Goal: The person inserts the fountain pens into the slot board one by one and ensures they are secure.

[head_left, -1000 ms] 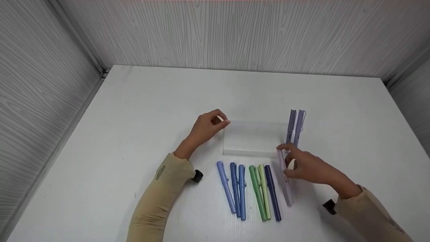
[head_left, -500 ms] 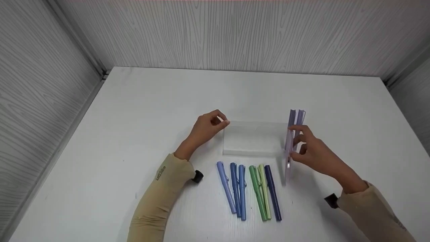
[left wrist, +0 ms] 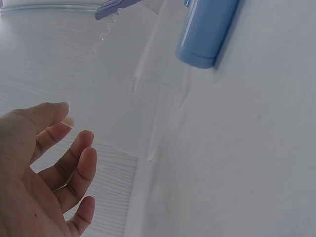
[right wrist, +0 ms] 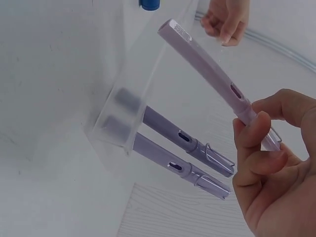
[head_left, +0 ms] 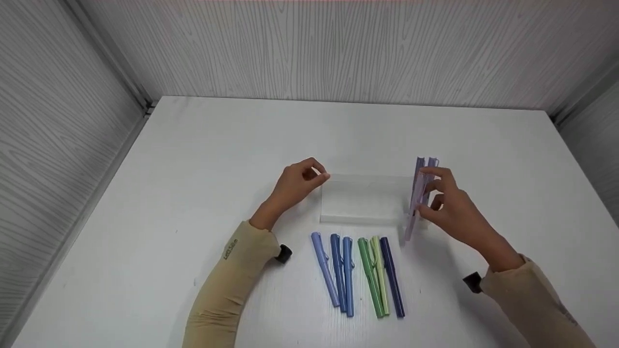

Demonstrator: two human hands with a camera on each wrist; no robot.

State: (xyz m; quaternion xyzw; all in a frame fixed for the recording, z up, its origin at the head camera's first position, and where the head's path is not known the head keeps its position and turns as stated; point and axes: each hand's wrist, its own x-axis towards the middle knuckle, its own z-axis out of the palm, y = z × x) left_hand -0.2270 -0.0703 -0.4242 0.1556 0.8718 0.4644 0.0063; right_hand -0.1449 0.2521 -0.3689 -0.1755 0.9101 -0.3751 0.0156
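My left hand point(head_left: 301, 186) pinches the far left corner of a translucent pen holder point(head_left: 362, 220), whose notched edge point(left wrist: 101, 39) shows in the left wrist view. Two purple capped pens, one darker point(right wrist: 170, 129) and one lighter point(right wrist: 160, 159), lean with their lower ends inside the holder's right end. Between thumb and fingers, my right hand point(right wrist: 276, 163) holds a pale pinkish-purple pen point(right wrist: 212, 71) by its clip end. This pen is tilted, its free end above the holder's front right corner. In the head view it overlaps the two standing pens.
In front of the holder on the white table point(head_left: 217, 125) lie three blue pens point(head_left: 342, 275), a green pen point(head_left: 370, 275), a yellow-green pen point(head_left: 381, 278) and a navy pen point(head_left: 392, 278). Grey wood-patterned walls point(head_left: 309, 48) enclose the table at the back and sides.
My right hand has moved away from me with the pale purple pen, from beside the navy pen to the holder's right end. The left hand has stayed at the corner.
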